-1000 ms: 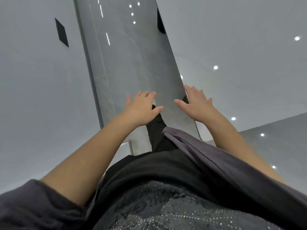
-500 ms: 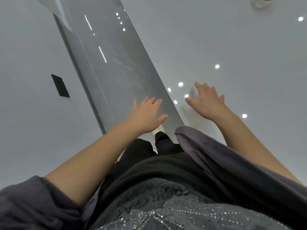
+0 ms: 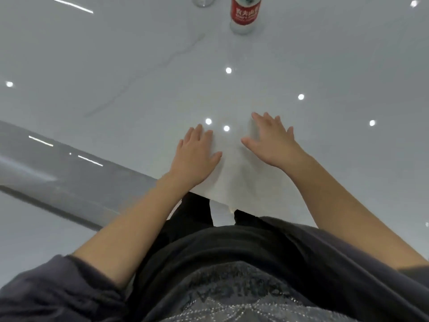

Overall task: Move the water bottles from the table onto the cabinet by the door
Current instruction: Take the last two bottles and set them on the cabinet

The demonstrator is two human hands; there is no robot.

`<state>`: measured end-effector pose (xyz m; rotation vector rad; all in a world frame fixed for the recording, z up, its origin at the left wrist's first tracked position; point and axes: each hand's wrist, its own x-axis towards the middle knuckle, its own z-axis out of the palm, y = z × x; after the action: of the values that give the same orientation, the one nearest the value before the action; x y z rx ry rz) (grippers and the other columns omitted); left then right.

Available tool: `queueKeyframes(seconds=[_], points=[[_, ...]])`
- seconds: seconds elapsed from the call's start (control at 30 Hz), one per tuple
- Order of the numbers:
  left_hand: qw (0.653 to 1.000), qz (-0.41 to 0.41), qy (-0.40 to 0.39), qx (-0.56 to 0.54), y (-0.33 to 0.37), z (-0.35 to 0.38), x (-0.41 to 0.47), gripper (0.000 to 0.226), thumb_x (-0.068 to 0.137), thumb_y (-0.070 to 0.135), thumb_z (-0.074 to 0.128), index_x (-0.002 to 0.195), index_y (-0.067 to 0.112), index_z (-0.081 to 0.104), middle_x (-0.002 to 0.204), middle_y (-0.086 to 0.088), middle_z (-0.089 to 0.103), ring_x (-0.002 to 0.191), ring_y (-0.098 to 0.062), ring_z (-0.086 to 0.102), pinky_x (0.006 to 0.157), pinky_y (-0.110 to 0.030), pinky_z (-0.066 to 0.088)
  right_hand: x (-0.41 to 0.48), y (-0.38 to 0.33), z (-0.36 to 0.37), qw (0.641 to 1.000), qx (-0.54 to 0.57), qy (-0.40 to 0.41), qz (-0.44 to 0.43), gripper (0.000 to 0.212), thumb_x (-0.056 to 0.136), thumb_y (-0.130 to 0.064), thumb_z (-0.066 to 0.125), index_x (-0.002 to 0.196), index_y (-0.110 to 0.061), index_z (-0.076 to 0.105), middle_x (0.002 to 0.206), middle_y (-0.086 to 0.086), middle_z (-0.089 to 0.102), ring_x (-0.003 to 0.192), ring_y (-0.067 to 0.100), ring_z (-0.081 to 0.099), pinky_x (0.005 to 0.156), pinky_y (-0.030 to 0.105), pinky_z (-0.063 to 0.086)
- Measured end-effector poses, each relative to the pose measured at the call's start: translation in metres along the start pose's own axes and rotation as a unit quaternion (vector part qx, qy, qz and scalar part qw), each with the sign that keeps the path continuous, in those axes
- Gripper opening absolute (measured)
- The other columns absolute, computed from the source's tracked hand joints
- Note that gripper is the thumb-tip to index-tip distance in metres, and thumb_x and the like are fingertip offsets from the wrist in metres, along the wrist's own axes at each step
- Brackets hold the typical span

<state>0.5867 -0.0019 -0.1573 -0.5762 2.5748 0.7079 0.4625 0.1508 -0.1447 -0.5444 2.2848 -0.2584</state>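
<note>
Standing upright at the far side of the glossy white table (image 3: 116, 66), the red-labelled water bottle (image 3: 246, 15) looks light, with thin plastic that would probably dent, so the labelled middle seems the best grip. The left hand (image 3: 197, 156) and right hand (image 3: 271, 140) are spread and empty, well short of it.

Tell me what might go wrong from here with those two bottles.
1. The red-labelled bottle stands far across the table from the open, empty left hand and right hand; a long reach may tip it.
2. The clear bottle beside it is mostly cut off by the frame, so it could be bumped while grasping the first.
3. The table looks glossy; a nudged bottle may slide.
</note>
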Motion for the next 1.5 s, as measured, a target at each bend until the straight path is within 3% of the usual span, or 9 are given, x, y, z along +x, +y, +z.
queueKeyframes(seconds=[0.23, 0.37, 0.57, 0.7, 0.8, 0.9, 1.03, 1.27, 1.5], points=[[0.998, 0.061, 0.019, -0.019, -0.051, -0.069, 0.124, 0.062, 0.092, 0.034, 0.058, 0.142, 0.005, 0.036, 0.153, -0.017, 0.028, 0.144, -0.035, 0.02, 0.116, -0.046, 0.025, 0.058, -0.053, -0.023, 0.969, 0.21, 0.102, 0.075, 0.072, 0.097, -0.033, 0.055, 0.156, -0.019, 0.016, 0.161, 0.001, 0.022, 0.15, 0.022, 0.015, 0.122, 0.047, 0.013], [0.996, 0.076, 0.051, -0.019, -0.064, -0.089, 0.188, 0.064, 0.089, 0.031, 0.06, 0.14, 0.004, 0.034, 0.153, -0.017, 0.028, 0.145, -0.037, 0.018, 0.119, -0.046, 0.02, 0.102, -0.073, -0.035, 0.93, 0.312, 0.165, 0.108, 0.079, 0.093, -0.028, 0.062, 0.156, -0.02, 0.015, 0.161, -0.002, 0.021, 0.149, 0.016, 0.019, 0.119, 0.03, 0.018], [0.99, 0.093, 0.082, -0.073, -0.061, -0.112, 0.247, 0.08, 0.091, 0.024, 0.06, 0.152, 0.002, 0.013, 0.161, -0.012, 0.014, 0.15, -0.028, 0.005, 0.122, -0.037, 0.01, 0.154, -0.088, -0.051, 0.901, 0.344, 0.226, 0.137, 0.088, 0.087, -0.028, 0.068, 0.156, -0.019, 0.014, 0.16, 0.0, 0.025, 0.147, 0.019, 0.026, 0.119, 0.045, 0.024], [0.982, 0.082, 0.096, -0.14, -0.057, -0.125, 0.279, 0.09, 0.085, 0.026, 0.067, 0.153, 0.007, 0.012, 0.159, -0.008, 0.022, 0.147, -0.023, 0.017, 0.119, -0.038, 0.021, 0.177, -0.094, -0.065, 0.846, 0.426, 0.295, 0.124, 0.095, 0.081, -0.021, 0.077, 0.155, -0.019, 0.018, 0.157, -0.006, 0.033, 0.14, 0.005, 0.035, 0.11, 0.017, 0.031], [0.951, 0.092, 0.115, -0.271, -0.049, -0.138, 0.305, 0.087, 0.073, 0.029, 0.075, 0.145, 0.014, 0.03, 0.144, -0.001, 0.045, 0.132, -0.016, 0.044, 0.108, -0.035, 0.04, 0.196, -0.093, -0.072, 0.807, 0.47, 0.343, 0.101, 0.088, 0.074, -0.015, 0.081, 0.146, -0.017, 0.031, 0.133, -0.017, 0.052, 0.109, -0.017, 0.051, 0.088, 0.0, 0.039], [0.927, 0.068, 0.134, -0.345, -0.037, -0.152, 0.323, 0.072, 0.069, 0.029, 0.08, 0.13, 0.02, 0.044, 0.117, 0.013, 0.06, 0.104, -0.001, 0.059, 0.087, -0.014, 0.048, 0.212, -0.091, -0.078, 0.792, 0.468, 0.377, 0.111, 0.072, 0.071, -0.019, 0.084, 0.131, -0.019, 0.044, 0.108, -0.027, 0.058, 0.095, -0.017, 0.057, 0.081, 0.006, 0.045], [0.933, 0.054, 0.124, -0.333, -0.033, -0.158, 0.327, 0.058, 0.067, 0.03, 0.082, 0.116, 0.022, 0.052, 0.094, 0.022, 0.06, 0.085, 0.006, 0.059, 0.068, -0.002, 0.042, 0.219, -0.088, -0.081, 0.785, 0.467, 0.39, 0.113, 0.062, 0.068, -0.03, 0.086, 0.12, -0.019, 0.056, 0.105, -0.017, 0.068, 0.095, -0.005, 0.064, 0.08, 0.013, 0.051], [0.955, 0.104, 0.07, -0.268, -0.037, -0.137, 0.277, 0.059, 0.067, 0.036, 0.084, 0.116, 0.021, 0.055, 0.101, 0.016, 0.064, 0.085, 0.003, 0.06, 0.067, 0.0, 0.043, 0.171, -0.086, -0.046, 0.79, 0.48, 0.359, 0.127, 0.061, 0.067, -0.035, 0.086, 0.121, -0.024, 0.061, 0.106, -0.017, 0.071, 0.096, -0.004, 0.066, 0.08, 0.012, 0.052], [0.973, 0.167, -0.035, -0.153, -0.043, -0.082, 0.186, 0.053, 0.066, 0.046, 0.079, 0.108, 0.021, 0.058, 0.092, 0.012, 0.065, 0.083, -0.01, 0.064, 0.07, -0.02, 0.048, 0.064, -0.081, 0.034, 0.751, 0.528, 0.351, 0.185, 0.043, 0.07, -0.029, 0.087, 0.106, -0.017, 0.067, 0.096, -0.01, 0.073, 0.087, 0.002, 0.069, 0.075, 0.015, 0.054]])
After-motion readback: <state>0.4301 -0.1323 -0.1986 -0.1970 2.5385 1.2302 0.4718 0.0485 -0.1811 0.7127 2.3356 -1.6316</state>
